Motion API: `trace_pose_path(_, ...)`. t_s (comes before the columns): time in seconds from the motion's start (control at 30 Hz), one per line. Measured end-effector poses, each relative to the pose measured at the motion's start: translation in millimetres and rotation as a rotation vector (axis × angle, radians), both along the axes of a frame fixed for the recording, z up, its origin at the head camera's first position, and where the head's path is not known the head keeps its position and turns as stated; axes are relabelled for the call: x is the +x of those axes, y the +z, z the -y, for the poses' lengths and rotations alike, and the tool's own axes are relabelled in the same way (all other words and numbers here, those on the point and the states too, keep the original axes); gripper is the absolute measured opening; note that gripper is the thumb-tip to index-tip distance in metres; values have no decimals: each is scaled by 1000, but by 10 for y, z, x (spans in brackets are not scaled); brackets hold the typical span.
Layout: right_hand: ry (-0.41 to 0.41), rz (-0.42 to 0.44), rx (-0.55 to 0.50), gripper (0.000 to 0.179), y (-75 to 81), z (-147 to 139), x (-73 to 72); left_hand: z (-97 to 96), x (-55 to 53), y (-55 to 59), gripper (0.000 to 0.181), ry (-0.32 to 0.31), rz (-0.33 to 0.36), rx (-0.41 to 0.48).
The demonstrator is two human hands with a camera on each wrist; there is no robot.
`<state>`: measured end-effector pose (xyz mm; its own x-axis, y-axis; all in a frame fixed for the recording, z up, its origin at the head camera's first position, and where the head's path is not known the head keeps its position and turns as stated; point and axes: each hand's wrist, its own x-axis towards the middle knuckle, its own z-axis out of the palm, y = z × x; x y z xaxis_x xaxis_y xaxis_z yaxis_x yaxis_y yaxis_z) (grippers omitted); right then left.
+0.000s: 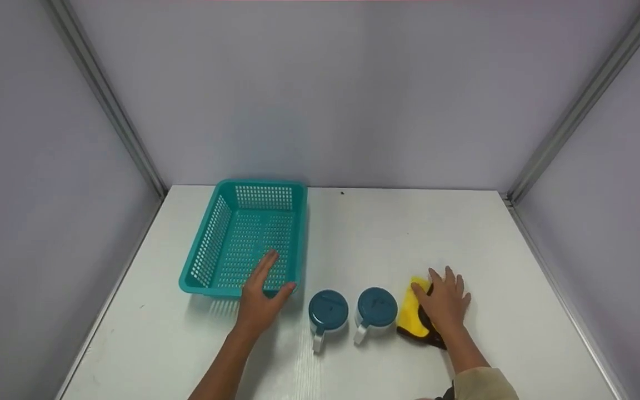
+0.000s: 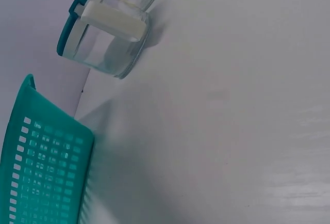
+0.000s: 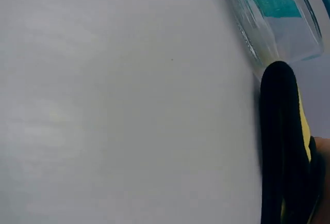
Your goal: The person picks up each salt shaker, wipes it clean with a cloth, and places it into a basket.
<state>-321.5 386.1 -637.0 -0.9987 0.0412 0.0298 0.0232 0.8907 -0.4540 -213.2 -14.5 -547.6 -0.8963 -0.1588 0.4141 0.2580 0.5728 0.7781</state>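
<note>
My left hand [image 1: 259,305], fingers spread, is at the front right corner of a teal plastic basket [image 1: 189,261], overlapping its rim in the head view. My right hand [image 1: 446,303] lies over a yellow folded piece with black edging [image 1: 409,314], cloth-like in look. Its thumb is over the yellow part and the other fingers extend past the far side. The black edge [image 3: 281,146] shows large in the right wrist view. Between the hands stand two lidded glass jars with white handles, the left jar [image 1: 328,310] and the right jar [image 1: 376,307], both upright under blue-teal lids.
Everything stands on a white table [image 1: 364,239]. Grey-white panels close it in at the back [image 1: 331,100], left and right. A beige sleeve [image 1: 484,383] covers the right forearm, with a dark object [image 1: 449,393] beside it at the lower frame edge.
</note>
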Motion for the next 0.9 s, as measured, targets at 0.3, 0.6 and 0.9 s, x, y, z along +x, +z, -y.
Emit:
trace_pose_path(0.3,19,93,63,88,-1,109,113,-129,89,-91,61,-56,-72,-69)
trace_pose_path(0.6,34,75,27,72,-10,104,139,-340,161,-191,61,-193,-35,-51)
trace_pose_path(0.9,34,40,10,65,-58,105,126,-534,165,-277,66,-284,104,-123)
